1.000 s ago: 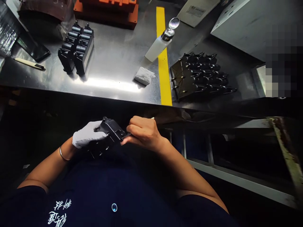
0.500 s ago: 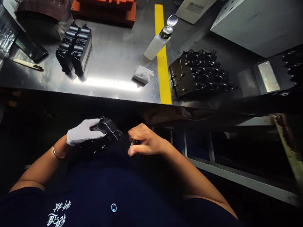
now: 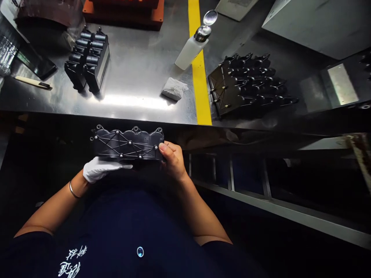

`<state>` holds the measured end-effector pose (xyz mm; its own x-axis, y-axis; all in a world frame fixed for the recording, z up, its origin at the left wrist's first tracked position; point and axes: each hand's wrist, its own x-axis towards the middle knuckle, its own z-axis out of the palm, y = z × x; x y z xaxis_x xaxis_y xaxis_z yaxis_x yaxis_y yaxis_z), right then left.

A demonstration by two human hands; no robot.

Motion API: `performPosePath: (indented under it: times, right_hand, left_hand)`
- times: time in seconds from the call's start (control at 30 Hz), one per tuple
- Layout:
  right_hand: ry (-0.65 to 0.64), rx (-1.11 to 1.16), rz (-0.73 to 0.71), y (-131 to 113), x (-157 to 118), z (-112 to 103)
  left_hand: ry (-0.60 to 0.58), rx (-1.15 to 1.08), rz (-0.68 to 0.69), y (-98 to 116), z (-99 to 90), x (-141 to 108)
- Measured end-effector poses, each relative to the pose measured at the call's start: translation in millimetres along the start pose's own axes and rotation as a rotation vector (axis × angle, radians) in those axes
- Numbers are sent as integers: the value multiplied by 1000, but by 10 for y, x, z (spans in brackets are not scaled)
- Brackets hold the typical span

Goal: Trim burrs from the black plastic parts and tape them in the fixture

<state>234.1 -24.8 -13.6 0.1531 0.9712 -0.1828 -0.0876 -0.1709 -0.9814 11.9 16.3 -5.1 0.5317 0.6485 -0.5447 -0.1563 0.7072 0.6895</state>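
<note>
A long black plastic cover (image 3: 137,139), with crossed ribs, metal pins and ring-shaped lugs along its top edge, is held up before my body, ribbed face toward me. My bare right hand (image 3: 174,156) grips its right end, thumb on the ribbed face and fingers behind. A small dark tip shows by the right index finger; what it belongs to is hidden. My left hand (image 3: 100,169), in a white glove, lies flat under the cover's lower edge with fingers stretched out to the right. Whether it bears the weight I cannot tell.
On the metal bench (image 3: 130,77) stand two black parts (image 3: 88,61), a white pump bottle (image 3: 189,52) and folded white tissue (image 3: 174,88). Right of a yellow tape strip (image 3: 199,88) sits a stack of black covers (image 3: 246,87). A cream-handled tool (image 3: 31,82) lies left.
The cover has turned from end-on to its ribbed face and risen toward the bench edge. My right hand has moved up and taken its right end; my left fingers have straightened beneath it.
</note>
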Motion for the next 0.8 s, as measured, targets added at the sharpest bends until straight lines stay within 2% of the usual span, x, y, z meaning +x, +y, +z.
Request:
performPosePath:
  times: [0.07,0.13,0.2,0.27,0.43,0.63,0.73,0.8]
  right_hand:
    - [-13,-106,-60,92,-47,137]
    - [-56,-207,-117,160,-85,247]
    - [-17,-214,-147,198,-108,292]
    - [56,-158,-136,207,-119,286]
    - [38,-108,-204,186,-138,283]
    - [130,-50,-229,191,-199,350]
    - [139,-80,-271,240,-161,310]
    - [209,-91,-277,303,-93,252]
  left_hand:
    - [49,-222,75,-134,148,13]
    - [193,-460,120,-181,297,38]
    - [323,-638,62,-154,395,42]
    - [373,-735,-28,-104,426,10]
    - [303,-846,-179,-90,362,-97]
    - [282,-839,-192,-127,365,-62]
    - [258,-807,-194,-120,376,-65]
    - [246,-773,-209,-121,384,-108]
